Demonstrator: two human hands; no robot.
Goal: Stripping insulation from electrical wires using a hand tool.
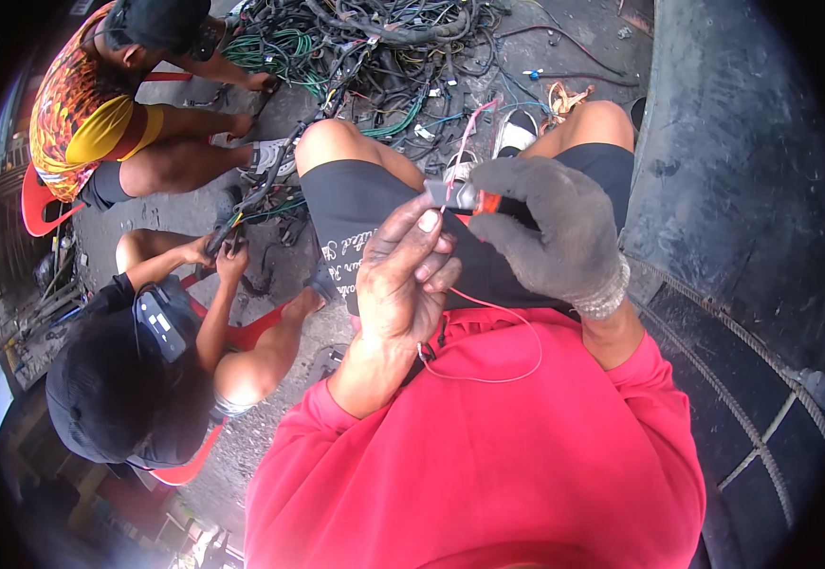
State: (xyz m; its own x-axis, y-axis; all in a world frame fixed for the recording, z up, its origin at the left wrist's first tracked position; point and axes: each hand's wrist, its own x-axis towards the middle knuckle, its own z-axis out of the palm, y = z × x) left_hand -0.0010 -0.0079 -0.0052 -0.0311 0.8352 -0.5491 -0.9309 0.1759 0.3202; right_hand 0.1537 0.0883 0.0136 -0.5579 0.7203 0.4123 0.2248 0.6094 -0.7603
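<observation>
My bare left hand (408, 266) pinches a thin pink wire (474, 123) between thumb and fingers above my lap; its long end loops down over my red top. My gloved right hand (540, 228) is closed on a small tool with an orange handle (488, 203) and a short flat metal blade (446, 194). The blade is held against the wire just beside my left thumb tip; whether it cuts into it I cannot tell.
A tangled heap of wiring harnesses (384, 38) lies ahead on the ground. Two other people (109, 114) sit on red stools at my left, handling cables. A dark rubbery sheet (735, 190) with ropes (725, 322) stands close at my right.
</observation>
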